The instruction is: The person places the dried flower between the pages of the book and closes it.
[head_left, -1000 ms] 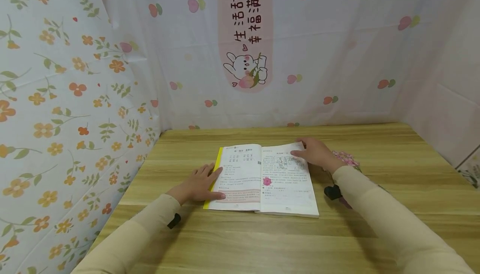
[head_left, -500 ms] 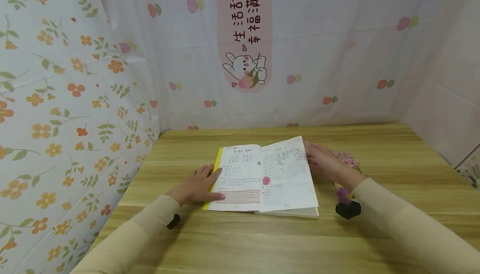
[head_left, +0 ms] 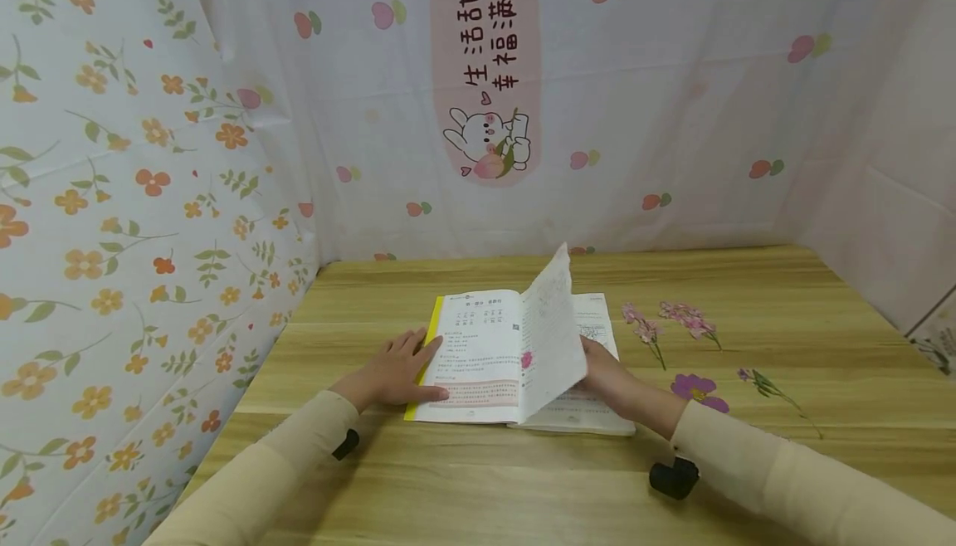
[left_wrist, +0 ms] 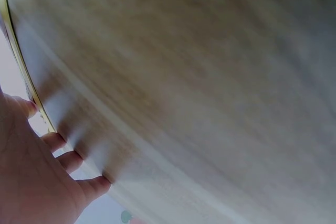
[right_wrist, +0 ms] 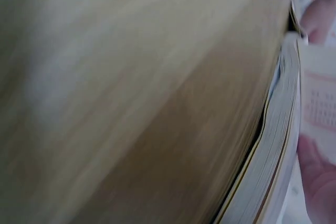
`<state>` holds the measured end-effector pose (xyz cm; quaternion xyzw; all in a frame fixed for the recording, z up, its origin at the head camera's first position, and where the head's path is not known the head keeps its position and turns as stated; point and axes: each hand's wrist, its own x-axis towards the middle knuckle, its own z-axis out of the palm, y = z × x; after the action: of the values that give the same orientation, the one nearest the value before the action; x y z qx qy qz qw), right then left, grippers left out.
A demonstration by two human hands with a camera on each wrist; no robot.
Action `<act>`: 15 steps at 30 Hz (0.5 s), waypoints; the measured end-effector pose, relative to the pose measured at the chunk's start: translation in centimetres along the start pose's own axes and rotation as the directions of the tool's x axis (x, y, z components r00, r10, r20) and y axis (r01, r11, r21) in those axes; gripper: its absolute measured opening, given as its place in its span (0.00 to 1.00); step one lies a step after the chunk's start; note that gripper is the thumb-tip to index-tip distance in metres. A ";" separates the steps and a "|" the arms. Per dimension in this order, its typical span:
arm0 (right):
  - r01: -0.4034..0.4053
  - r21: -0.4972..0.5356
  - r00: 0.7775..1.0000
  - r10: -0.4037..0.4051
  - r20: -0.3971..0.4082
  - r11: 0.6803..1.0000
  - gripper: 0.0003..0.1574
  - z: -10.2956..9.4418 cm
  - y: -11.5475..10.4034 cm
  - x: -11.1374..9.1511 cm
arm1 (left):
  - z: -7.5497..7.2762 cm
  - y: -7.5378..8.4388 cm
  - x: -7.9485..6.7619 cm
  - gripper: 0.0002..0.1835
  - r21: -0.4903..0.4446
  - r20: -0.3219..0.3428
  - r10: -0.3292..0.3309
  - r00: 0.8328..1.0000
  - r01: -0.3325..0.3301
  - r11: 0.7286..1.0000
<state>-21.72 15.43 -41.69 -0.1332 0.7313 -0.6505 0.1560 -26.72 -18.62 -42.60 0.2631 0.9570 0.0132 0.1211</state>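
Note:
An open book with a yellow edge lies on the wooden table. My left hand rests along its left side, thumb on the page, fingers spread over the edge onto the tabletop. One right-side page stands lifted, curving toward the left. Behind it is my right hand, its fingers partly hidden by the paper; they appear to touch the page's back. A small pink flower shape shows near the fold. In the right wrist view, the stacked page edges run beside the right hand.
Right of the book lie pink flower sprigs, a purple flower and a thin-stemmed sprig. Each wrist carries a black device. A patterned cloth hangs behind the table.
My right hand has moved from the page's upper right corner down and left behind it, raising the page toward the left. The flowers are now uncovered. The left hand has stayed still.

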 end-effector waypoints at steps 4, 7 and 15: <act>0.108 -0.252 0.994 -0.099 0.047 0.962 0.44 2.6 0.1 0.0 | -0.1 0.1 0.0 0.52 0.000 0.001 0.000 1.000 0.000 1.000; 0.185 -0.470 0.983 -0.157 0.098 0.863 0.47 3.8 0.2 0.0 | 0.0 0.0 0.0 0.53 0.004 -0.002 0.007 1.000 -0.007 1.000; 0.343 -0.772 0.937 -0.249 0.245 0.535 0.40 5.1 0.5 0.6 | 0.3 -0.6 0.0 0.48 0.038 -0.033 0.055 0.998 -0.054 0.998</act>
<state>-20.20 10.59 -42.80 -0.3448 0.9025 -0.2579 0.0044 -26.90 -19.14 -42.98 0.2911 0.9515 0.0035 0.0997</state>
